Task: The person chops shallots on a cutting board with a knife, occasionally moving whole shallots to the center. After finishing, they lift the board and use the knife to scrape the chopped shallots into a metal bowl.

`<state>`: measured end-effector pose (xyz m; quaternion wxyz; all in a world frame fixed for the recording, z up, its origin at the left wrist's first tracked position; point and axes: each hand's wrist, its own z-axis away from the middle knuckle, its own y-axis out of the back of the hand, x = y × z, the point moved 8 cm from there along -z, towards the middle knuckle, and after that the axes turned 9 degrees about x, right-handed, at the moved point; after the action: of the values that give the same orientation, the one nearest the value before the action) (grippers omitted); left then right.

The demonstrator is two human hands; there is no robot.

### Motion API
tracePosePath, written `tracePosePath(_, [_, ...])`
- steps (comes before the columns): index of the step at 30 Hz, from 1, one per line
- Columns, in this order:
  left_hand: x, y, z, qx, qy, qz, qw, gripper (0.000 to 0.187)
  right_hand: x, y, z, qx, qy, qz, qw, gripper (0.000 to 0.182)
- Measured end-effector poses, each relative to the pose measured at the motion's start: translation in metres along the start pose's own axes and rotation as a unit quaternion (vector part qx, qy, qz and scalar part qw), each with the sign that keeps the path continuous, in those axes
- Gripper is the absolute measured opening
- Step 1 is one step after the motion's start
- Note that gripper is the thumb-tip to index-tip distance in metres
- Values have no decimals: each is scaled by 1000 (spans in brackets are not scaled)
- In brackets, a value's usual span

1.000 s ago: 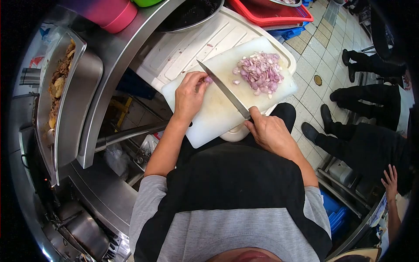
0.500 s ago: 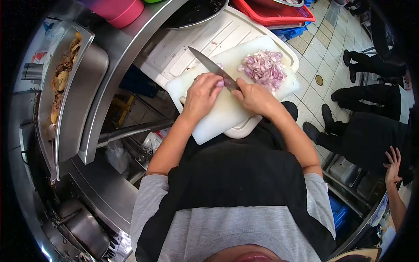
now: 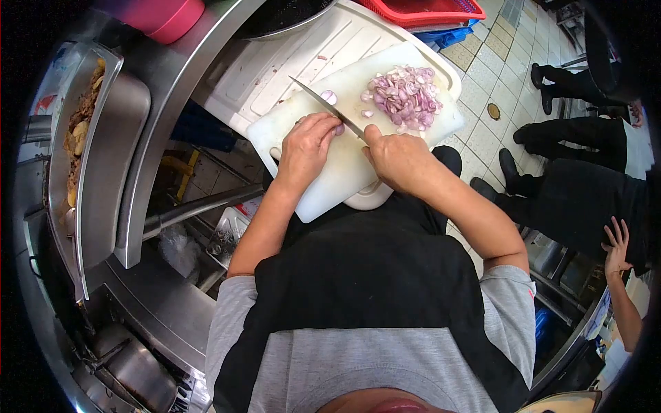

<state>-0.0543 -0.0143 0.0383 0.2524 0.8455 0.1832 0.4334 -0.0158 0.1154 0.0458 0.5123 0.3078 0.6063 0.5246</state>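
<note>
My right hand [image 3: 396,157] is closed round the handle of a knife [image 3: 323,103], whose blade points up and left over a white cutting board [image 3: 330,182]. My left hand [image 3: 308,149] pinches a small shallot piece [image 3: 339,129] against the board, right beside the blade. Just beyond the blade lies a pale cut slice [image 3: 329,97]. To the right on the board is a pile of sliced purple shallots [image 3: 405,98], with a loose slice near its left edge. The knife handle is mostly hidden by my right hand.
Under the board is a white ridged tray [image 3: 255,72]. A red basket [image 3: 430,12] and a dark pan [image 3: 289,15] stand beyond it. On the left, a metal container [image 3: 113,165] holds food. A co-worker's hand [image 3: 617,246] and dark-clothed legs show at right.
The view has shifted, so the board appears lower and further left. The blade has turned to a steeper, narrower angle, and a round slice now shows beyond it. Both hands keep their grips.
</note>
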Motion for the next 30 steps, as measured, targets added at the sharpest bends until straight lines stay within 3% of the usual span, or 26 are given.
tracePosePath(5, [-1, 0, 0, 6, -6, -5, 1000, 16, 7, 1, -3, 29, 11, -28, 999, 24])
tracePosePath(11, [-3, 0, -1, 12, -8, 2, 1000, 13, 1, 4, 8, -29, -8, 2, 1000, 25])
tracePosePath(13, [-3, 0, -1, 13, -6, 5, 1000, 12, 8, -11, 1, 28, -6, -14, 999, 25])
tracePosePath(19, [-1, 2, -1, 11, -12, 4, 1000, 12, 0, 18, 10, -14, 5, 5, 1000, 24])
tracePosePath(26, [-2, 3, -1, 16, -5, 10, 1000, 11, 11, -13, -1, 29, -7, -19, 999, 25])
tracePosePath(30, [-2, 3, 1, 10, 12, 13, 1000, 11, -1, 14, 5, -1, 16, -6, 1000, 24])
